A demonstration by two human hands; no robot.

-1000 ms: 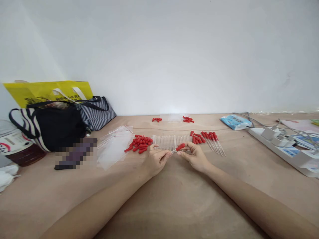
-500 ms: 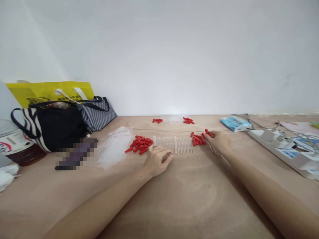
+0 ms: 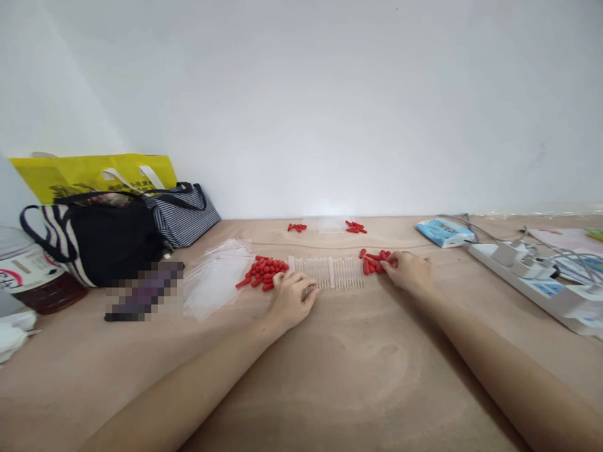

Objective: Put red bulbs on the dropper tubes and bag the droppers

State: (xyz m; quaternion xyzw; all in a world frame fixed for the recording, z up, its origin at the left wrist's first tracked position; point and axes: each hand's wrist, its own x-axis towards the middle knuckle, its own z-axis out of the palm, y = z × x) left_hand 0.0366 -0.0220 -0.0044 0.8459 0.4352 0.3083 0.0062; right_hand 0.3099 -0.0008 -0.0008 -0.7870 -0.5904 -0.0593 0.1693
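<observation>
A row of thin clear glass dropper tubes (image 3: 336,272) lies side by side in the middle of the table, narrow tips toward me. My left hand (image 3: 292,298) rests over the row's left end, fingers curved and thumb apart; tube tips show in the gap. Just left of it is a large pile of red rubber bulbs (image 3: 264,271). At the row's right end, beside a smaller group of red rubber bulbs (image 3: 372,262), my right hand (image 3: 407,270) has its fingertips pinched on a bulb, partly hidden by the fingers.
Clear zip bags (image 3: 214,285) lie left of the large pile. Farther back are another clear bag (image 3: 332,224) and two small bulb groups (image 3: 356,226). Bags (image 3: 110,238) and a drink bottle (image 3: 42,282) stand left. A tissue pack (image 3: 445,233) and power strip (image 3: 522,276) lie right.
My right hand has shifted left to the small bulb group, and the bulbs and thin tubes seen at it earlier no longer show apart. My left hand has moved slightly left, fingers more curled.
</observation>
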